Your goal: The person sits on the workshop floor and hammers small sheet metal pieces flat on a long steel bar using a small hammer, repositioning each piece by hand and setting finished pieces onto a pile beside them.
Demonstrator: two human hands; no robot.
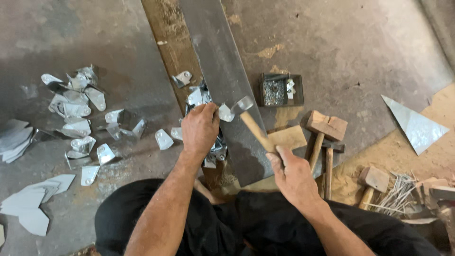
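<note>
Hands working over a long dark steel bar (222, 80) that is lying on the concrete floor (360, 47) and running out of view at the top edge. Left hand (200, 130) is curling down, knuckles up, pinning a small bent sheet-metal piece (225, 113) against the bar; the fingertips are tucked under, so the exact grip is hard to make out. Right hand (293, 174) is closing around the wooden handle of a hammer (251, 124), its blurred metal head hovering just beside the pinned piece — whether touching it, cannot be told. More bent metal pieces (78, 111) are lying scattered well to the left, with flat grey blanks (28, 204) stacked near the lower-left edge, partly cut off. Small dark tray of rivets (280, 90) is sitting just right of the bar. Wooden mallets (326, 130) are resting near the right hand — a triangular metal sheet (417, 125) is lying farther right, and a bundle of thin rods (395, 192) is partly hidden at the lower right.
</note>
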